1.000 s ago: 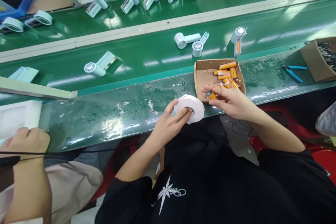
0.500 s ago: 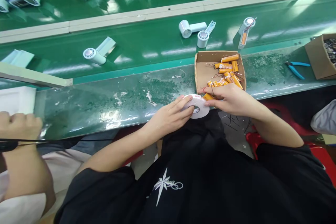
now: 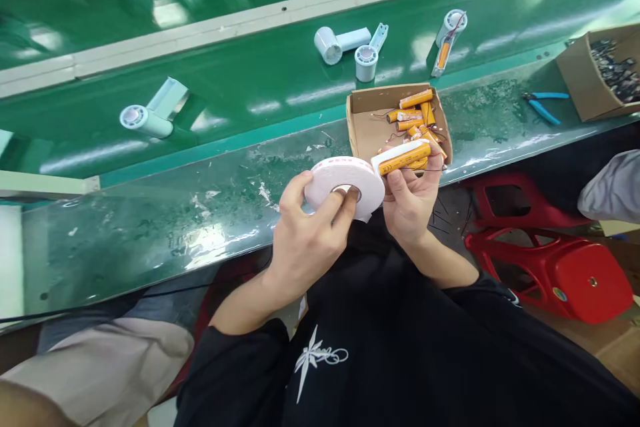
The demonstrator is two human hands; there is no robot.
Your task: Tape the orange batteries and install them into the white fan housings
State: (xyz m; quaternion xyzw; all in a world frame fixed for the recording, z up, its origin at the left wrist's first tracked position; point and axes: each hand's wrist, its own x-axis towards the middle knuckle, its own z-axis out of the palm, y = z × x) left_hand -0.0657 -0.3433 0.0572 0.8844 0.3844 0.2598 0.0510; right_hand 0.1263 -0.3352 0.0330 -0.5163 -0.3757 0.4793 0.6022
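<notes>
A white roll of tape (image 3: 320,180) is gripped by my left hand (image 3: 313,233), with fingers pushed into its core and the thumb on the outer edge. My right hand (image 3: 413,203) holds an orange cylindrical battery (image 3: 406,159) between thumb and fingers. A white strip of tape (image 3: 417,145) lies along the battery's upper side, and the battery's left end touches or nearly touches the roll's edge. Just behind, a shallow cardboard box (image 3: 367,137) contains several more orange batteries (image 3: 415,99) with thin wires.
Light-blue handheld fan bodies (image 3: 367,63) stand and lie on the green conveyor belt (image 3: 240,73). Blue-handled cutters (image 3: 545,107) lie right of the box, beside a carton (image 3: 583,73) of small dark parts. A red stool (image 3: 590,280) is at lower right. Another person's leg (image 3: 115,353) is at lower left.
My right hand has turned and raised the battery, which now shows tape along its side. My left hand has tilted the roll, fingers now in its core. The camera view has shifted.
</notes>
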